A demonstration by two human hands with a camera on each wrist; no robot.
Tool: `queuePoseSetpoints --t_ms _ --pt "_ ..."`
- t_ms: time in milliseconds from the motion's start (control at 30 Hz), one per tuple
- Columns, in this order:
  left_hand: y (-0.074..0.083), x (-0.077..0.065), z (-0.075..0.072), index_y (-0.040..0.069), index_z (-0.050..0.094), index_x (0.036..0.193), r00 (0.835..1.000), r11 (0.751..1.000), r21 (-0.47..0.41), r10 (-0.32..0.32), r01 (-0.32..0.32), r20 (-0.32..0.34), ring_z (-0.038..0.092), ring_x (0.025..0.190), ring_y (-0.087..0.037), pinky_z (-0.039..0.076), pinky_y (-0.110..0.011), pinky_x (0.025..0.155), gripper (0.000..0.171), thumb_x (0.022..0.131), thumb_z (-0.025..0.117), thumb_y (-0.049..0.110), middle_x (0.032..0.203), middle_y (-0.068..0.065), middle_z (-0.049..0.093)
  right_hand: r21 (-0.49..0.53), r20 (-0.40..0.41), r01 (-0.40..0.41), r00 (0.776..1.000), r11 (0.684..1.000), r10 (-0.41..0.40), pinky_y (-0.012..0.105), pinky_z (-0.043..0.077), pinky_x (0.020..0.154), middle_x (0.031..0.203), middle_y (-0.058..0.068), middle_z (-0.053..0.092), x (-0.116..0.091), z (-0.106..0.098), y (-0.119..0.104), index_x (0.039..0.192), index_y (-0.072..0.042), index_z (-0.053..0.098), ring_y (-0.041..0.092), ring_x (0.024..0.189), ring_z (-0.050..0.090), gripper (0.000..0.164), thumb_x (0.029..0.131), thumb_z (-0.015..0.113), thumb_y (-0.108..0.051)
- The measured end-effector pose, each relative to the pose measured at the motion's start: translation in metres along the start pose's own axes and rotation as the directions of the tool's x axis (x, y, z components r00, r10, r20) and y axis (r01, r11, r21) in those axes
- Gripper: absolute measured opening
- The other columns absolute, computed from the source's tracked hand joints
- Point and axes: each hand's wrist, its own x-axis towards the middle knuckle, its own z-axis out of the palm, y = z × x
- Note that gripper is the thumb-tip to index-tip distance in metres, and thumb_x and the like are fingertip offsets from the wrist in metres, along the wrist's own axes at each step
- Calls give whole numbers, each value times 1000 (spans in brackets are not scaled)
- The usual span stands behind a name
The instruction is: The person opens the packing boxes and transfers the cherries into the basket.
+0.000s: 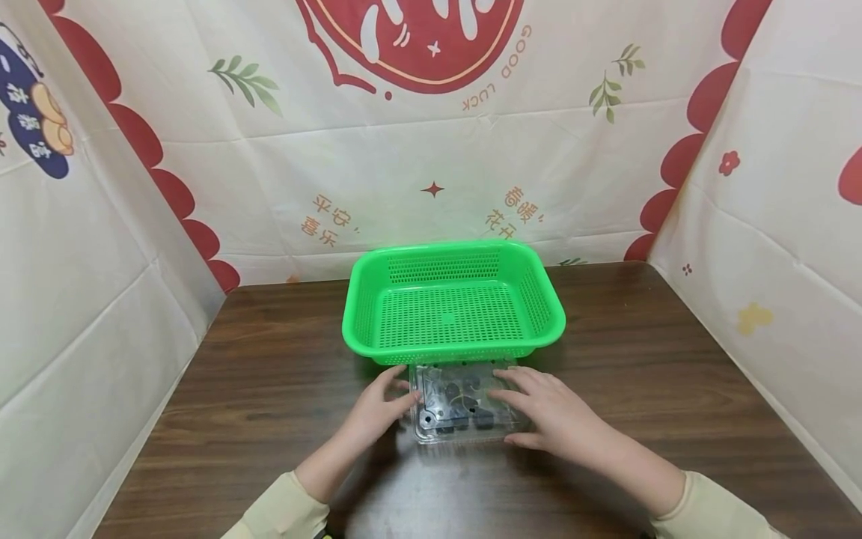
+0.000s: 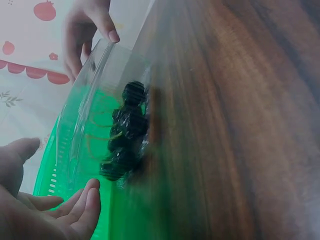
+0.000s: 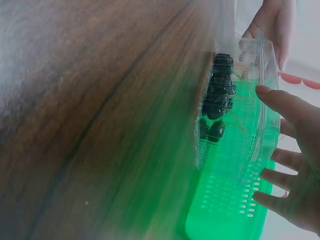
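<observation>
A clear plastic clamshell box (image 1: 444, 400) lies on the table, its lid down. Inside are several dark round fruits (image 2: 131, 122) like grapes, on thin yellow-green stems. My left hand (image 1: 378, 408) is at the box's left end, thumb and fingers spread apart; in the left wrist view its fingertips (image 2: 92, 187) are close to the side wall. Over the right end is my right hand (image 1: 555, 415), fingers extended and spread. The right wrist view has that hand's thumb (image 3: 272, 95) at the lid's edge and the other fingers along the side.
Directly behind the box stands a green perforated plastic basket (image 1: 447, 296), with nothing in it. The brown wood-grain table (image 1: 269, 374) carries both. A printed white cloth (image 1: 404, 150) hangs behind and along both sides of the table.
</observation>
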Motion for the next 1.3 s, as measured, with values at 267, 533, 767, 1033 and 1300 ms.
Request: queuePoseSetpoints --t_ms 267,533,767,1033,1300 --pt "3 6 -3 -1 39 132 999 998 32 48 -47 -25 60 89 -30 50 -38 71 59 86 58 32 123 -21 49 28 19 28 999 999 -28 48 36 92 131 7 44 -2 -4 5 121 -20 57 25 118 40 62 65 75 -42" --pt "13 6 -3 2 41 132 999 998 31 54 -53 -6 55 103 -27 43 -41 86 51 88 56 24 132 -14 44 55 19 65 998 996 -67 49 35 92 131 7 44 -5 -6 9 120 -20 57 28 119 39 62 65 77 -36" --pt "37 -3 -5 -7 41 128 996 996 9 86 -87 20 53 103 -35 42 -45 87 45 89 54 10 128 -23 44 51 38 77 996 996 -78 49 34 94 131 6 44 -4 -6 10 120 -21 58 28 120 38 59 66 77 -36" --pt "28 -2 -6 -7 45 125 995 995 6 101 -101 7 54 101 -33 45 -42 84 42 88 55 11 120 -24 50 48 39 94 995 994 -96 49 33 95 132 6 44 -6 -6 13 120 -22 58 27 120 38 59 66 77 -36" --pt "11 -1 -7 1 49 125 996 996 32 87 -86 -2 57 97 -27 47 -36 80 43 87 58 17 116 -15 56 63 17 120 992 991 -122 48 33 95 132 5 44 -7 -8 12 120 -22 57 26 119 40 59 65 78 -31"
